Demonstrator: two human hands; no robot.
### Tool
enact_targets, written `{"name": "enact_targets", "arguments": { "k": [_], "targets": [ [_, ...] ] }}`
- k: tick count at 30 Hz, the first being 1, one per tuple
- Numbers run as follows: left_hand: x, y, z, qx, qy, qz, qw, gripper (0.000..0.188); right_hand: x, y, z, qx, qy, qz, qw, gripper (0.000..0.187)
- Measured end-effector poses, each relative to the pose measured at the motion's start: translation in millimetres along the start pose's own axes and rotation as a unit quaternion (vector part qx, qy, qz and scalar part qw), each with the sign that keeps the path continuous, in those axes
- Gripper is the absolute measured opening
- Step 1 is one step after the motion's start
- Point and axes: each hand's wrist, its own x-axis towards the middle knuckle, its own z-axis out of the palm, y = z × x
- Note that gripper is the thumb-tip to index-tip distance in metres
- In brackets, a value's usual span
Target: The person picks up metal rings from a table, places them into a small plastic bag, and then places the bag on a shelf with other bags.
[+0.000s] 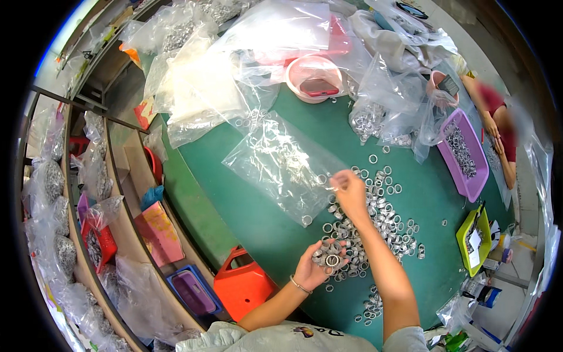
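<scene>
Left hand (308, 273) cupped rings (330, 256) over the desk (437, 258). Right hand (352, 195), fingers bunched, was at the bag (272, 167); any grip was unclear.

Quantities are as follows. Green table (252, 230): one. Bare hands of the wearer: two, comprising one left hand (311, 271) and one right hand (352, 196). Bracelet (301, 286): one. Grey rings (381, 211): dozens; overlap prevents an exact count. Clear bags (281, 167): several; exact number indeterminable. On the tabletop, pink tubs (311, 69): two; purple basket (471, 190): one; yellow-green basket (461, 237): one. Orange-red stool (240, 288): one. Co-worker (509, 120): one.
</scene>
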Motion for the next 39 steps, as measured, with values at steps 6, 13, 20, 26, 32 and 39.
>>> {"name": "enact_targets", "arguments": {
  "k": [6, 13, 20, 26, 32, 39],
  "targets": [
    [13.7, -0.3, 7.6, -0.001, -0.021, -0.016, 1.0, 0.029, 34.3, 24.4, 3.2, -0.186, 0.416, -0.165, 0.875, 0.051],
    [29.7, -0.1, 17.0, -0.008, -0.033, -0.021, 0.999, 0.029, 27.5, 25.8, -13.2, -0.034, 0.187, -0.091, 0.978, 0.015],
    [38.2, 7.9, 25.5, 0.004, -0.032, 0.018, 0.999, 0.028, -20.7, -15.8, -16.5, -0.097, 0.104, -0.087, 0.986, 0.011],
    [46.5, 26.0, 40.8, 0.003, -0.021, 0.164, 0.986, 0.031, -46.1, -25.6, -25.7, -0.066, 0.093, -0.084, 0.99, 0.008],
    [76.3, 53.0, 76.4, 0.104, 0.098, 0.539, 0.83, 0.038, -68.2, -30.6, -15.4, -0.037, 0.078, -0.112, 0.99, 0.005],
    [85.6, 76.5, 115.4, 0.476, 0.222, 0.571, 0.631, 0.052, -74.3, -16.6, -4.8, 0.019, 0.054, -0.05, 0.997, 0.008]
  ]
}}
